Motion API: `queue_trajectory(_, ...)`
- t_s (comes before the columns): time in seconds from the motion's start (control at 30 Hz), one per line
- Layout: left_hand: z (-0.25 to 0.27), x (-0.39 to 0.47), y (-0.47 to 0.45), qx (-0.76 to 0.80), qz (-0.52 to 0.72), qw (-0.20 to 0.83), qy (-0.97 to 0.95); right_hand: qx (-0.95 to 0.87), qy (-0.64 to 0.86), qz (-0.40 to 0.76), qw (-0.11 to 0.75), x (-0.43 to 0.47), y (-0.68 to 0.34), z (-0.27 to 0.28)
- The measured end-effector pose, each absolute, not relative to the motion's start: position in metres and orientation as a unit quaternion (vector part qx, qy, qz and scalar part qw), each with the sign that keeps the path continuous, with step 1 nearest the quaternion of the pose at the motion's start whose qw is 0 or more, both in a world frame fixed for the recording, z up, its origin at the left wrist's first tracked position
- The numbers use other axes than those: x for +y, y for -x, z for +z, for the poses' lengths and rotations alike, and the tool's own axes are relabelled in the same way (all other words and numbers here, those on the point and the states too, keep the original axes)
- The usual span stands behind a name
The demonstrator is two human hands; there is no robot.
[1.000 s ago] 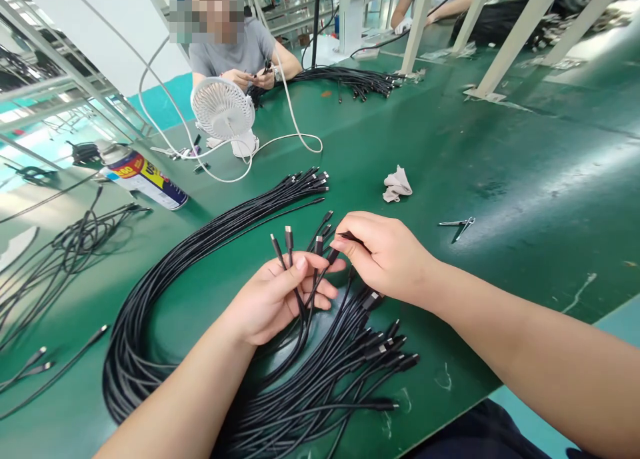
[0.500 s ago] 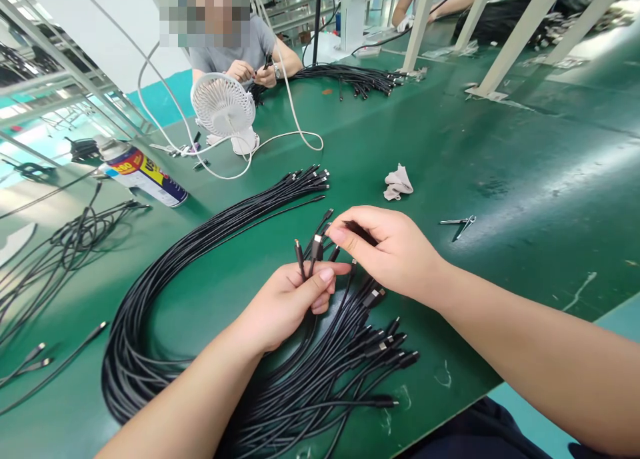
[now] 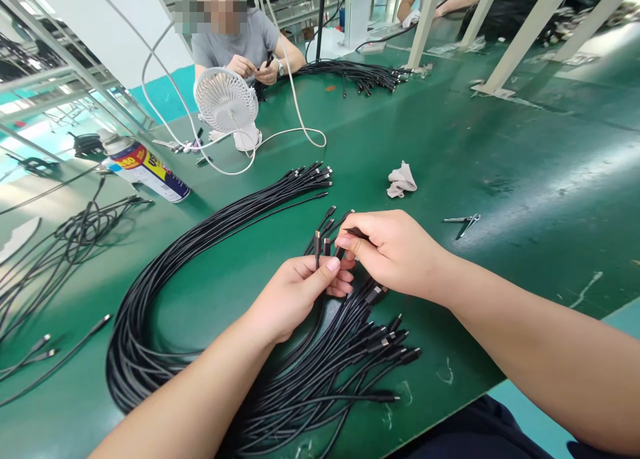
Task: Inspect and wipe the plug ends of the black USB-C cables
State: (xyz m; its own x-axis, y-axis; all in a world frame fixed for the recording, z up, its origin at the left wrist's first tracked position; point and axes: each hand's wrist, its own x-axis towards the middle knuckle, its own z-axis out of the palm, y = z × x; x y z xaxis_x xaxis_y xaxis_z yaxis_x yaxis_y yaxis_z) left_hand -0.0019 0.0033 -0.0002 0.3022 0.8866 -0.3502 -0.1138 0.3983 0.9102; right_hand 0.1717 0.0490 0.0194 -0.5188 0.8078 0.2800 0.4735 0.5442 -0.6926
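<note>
My left hand [image 3: 313,279] is closed round several black USB cables, with their plugs [image 3: 317,242] standing up between thumb and forefinger. My right hand [image 3: 383,246] is closed in a pinch at one of these plugs, its fingertips meeting the left thumb. Something thin and dark [image 3: 357,232] shows between the right thumb and fingers; its kind is hidden. Beneath both hands a large bundle of black cables [image 3: 135,312] lies in a U on the green table [image 3: 500,279]. One set of plug ends [image 3: 395,342] fans out below my right hand, the other [image 3: 315,176] lies farther back.
A white fan [image 3: 227,102] with its cord and a spray can [image 3: 150,169] stand at the back left. Looser cables [image 3: 75,246] lie at left. A crumpled cloth [image 3: 401,179] and a small metal tool [image 3: 463,224] lie at right. A co-worker [image 3: 240,46] handles cables opposite.
My right fingertips have come down onto a plug in my left hand. The held plugs have shifted a little right and closer together. The view has moved slightly.
</note>
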Motion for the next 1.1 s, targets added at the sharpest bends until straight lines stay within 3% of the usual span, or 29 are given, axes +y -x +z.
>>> queue_trajectory(0.3,0.001,0.005,0.003,0.452,0.397,0.717,-0.353,-0.85,0.372,0.209,0.308,0.052,-0.173,0.012)
queue_trajectory(0.57,0.006,0.008,0.006,0.438,0.38,0.709,-0.401,-0.865,0.29,0.255,0.321,0.049,-0.176,0.018)
queue_trajectory(0.87,0.006,0.007,0.005,0.419,0.415,0.726,-0.355,-0.836,0.383,0.123,0.374,0.049,-0.176,0.019)
queue_trajectory(1.1,0.004,0.007,0.007,0.418,0.441,0.73,-0.313,-0.818,0.424,0.159,0.354,0.04,-0.175,0.024)
